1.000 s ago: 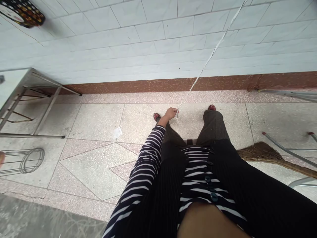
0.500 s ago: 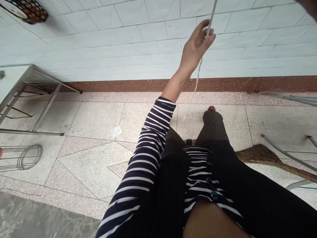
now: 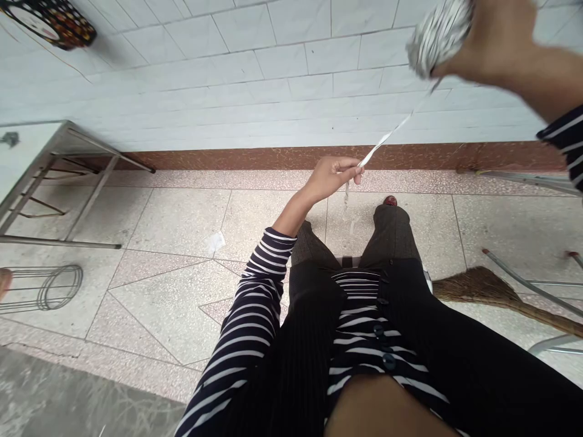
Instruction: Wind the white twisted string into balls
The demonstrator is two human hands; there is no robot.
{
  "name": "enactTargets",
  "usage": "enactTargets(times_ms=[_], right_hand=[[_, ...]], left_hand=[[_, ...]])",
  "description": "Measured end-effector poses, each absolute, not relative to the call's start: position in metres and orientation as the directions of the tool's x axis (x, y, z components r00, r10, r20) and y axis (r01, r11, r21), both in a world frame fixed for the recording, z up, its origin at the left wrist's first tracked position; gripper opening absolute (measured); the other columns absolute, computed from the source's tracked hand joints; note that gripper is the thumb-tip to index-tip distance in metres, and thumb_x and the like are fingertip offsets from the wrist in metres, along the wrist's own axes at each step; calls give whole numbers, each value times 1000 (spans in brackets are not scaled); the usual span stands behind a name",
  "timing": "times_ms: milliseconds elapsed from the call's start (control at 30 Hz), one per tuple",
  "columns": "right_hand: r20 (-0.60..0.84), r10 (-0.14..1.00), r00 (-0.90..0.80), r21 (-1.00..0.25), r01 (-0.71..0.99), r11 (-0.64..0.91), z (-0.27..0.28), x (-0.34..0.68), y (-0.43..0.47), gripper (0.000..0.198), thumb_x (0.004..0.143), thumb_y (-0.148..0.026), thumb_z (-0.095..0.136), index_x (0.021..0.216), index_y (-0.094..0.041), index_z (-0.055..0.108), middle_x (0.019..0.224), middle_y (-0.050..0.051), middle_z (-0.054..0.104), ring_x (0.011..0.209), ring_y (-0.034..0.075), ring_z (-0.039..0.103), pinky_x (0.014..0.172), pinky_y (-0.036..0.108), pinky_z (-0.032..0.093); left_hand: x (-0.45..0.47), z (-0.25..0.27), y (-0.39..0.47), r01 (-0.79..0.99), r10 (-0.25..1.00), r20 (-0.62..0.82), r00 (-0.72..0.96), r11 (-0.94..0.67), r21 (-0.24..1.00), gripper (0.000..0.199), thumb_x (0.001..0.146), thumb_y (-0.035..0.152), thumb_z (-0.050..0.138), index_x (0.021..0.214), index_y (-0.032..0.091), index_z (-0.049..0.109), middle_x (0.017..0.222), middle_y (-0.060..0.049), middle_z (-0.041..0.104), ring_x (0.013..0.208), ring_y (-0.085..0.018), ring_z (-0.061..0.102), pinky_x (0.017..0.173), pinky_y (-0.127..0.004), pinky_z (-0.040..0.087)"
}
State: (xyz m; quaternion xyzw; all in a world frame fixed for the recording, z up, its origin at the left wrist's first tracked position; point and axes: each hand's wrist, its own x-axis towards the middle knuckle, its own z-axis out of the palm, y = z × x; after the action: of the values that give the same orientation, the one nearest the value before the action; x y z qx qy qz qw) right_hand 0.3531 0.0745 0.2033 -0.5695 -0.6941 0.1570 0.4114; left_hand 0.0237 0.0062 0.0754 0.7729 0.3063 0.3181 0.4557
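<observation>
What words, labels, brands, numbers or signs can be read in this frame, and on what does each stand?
None: no text can be read anywhere in view.
Patterned dark item at the upper left: spots and a pale oval, no letters I can make out.
White scrap on the floor: too small to tell whether it bears print.
Wound white bundle and white strip: no lettering visible.

Soft, even brightness nearly washes out the white rectangular-tiled wall point(image 3: 255, 124) beyond the fingers point(image 3: 348, 173) of the bare left hand point(image 3: 325, 179). Up and right of them, the bare right hand point(image 3: 496, 45) looks blurred. Far left of them, faint shadow flanks the black, dotted, rounded object point(image 3: 61, 27); wide-angle distortion stretches the edges.
</observation>
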Motion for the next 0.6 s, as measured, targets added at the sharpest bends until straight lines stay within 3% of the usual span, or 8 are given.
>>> enactTargets(times_ms=[67, 100, 167, 267, 400, 500, 600], right_hand=[[249, 967, -53, -488, 855, 173, 184, 334, 64, 94, 65, -23, 96, 149, -4, 59, 176, 13, 41, 168, 39, 28, 124, 47, 35], [156, 984, -86, -452, 880, 149, 169, 325, 55, 96, 54, -11, 99, 143, -5, 65, 177, 18, 42, 167, 41, 32, 125, 54, 37], [35, 983, -178, -506, 846, 171, 137, 308, 32, 99, 45, 7, 98, 140, -6, 72, 166, 20, 55, 158, 43, 44, 126, 67, 35], [-17, 934, -356, -676, 693, 252, 104, 290, -5, 96, 49, 2, 101, 140, -17, 75, 149, 13, 66, 139, 39, 61, 124, 68, 45], [-49, 948, -316, -957, 285, 46, 104, 272, -37, 99, 45, -18, 107, 137, -23, 71, 133, 10, 71, 131, 37, 65, 117, 63, 56], [-1, 972, -234, -1000, 15, 2, 111, 264, -32, 106, 45, -28, 110, 139, -21, 60, 146, 14, 65, 137, 35, 61, 116, 60, 59], [101, 993, -53, -994, 46, 104, 97, 273, -2, 104, 59, -35, 107, 144, -23, 48, 160, 17, 52, 132, 32, 63, 114, 59, 58]], left_hand=[[18, 90, 14, 172, 771, 272, 576, -440, 881, 33, 109, 44, 67, 91, 20, 81, 88, -2, 79, 100, -17, 78, 99, -34, 59], [16, 95, 21, 169, 774, 307, 553, -465, 869, 34, 110, 45, 65, 93, 20, 81, 88, -2, 78, 100, -17, 78, 99, -35, 59], [11, 102, 40, 187, 777, 371, 508, -520, 834, 37, 112, 47, 61, 97, 20, 81, 87, -1, 76, 100, -17, 77, 100, -37, 59], [6, 96, 68, 256, 787, 406, 464, -558, 790, 38, 113, 47, 59, 97, 20, 81, 85, -1, 74, 101, -19, 76, 104, -39, 59], [14, 61, 70, 300, 847, 280, 453, -441, 846, 34, 113, 39, 59, 98, 19, 81, 92, -3, 77, 102, -19, 75, 107, -44, 59], [29, 28, 38, 298, 866, 139, 481, -310, 903, 32, 110, 35, 62, 90, 18, 80, 94, -4, 79, 96, -18, 74, 102, -42, 58], [36, 3, -7, 276, 841, 7, 540, -185, 943, 32, 105, 31, 66, 79, 16, 78, 87, -4, 79, 86, -16, 71, 94, -34, 55]])
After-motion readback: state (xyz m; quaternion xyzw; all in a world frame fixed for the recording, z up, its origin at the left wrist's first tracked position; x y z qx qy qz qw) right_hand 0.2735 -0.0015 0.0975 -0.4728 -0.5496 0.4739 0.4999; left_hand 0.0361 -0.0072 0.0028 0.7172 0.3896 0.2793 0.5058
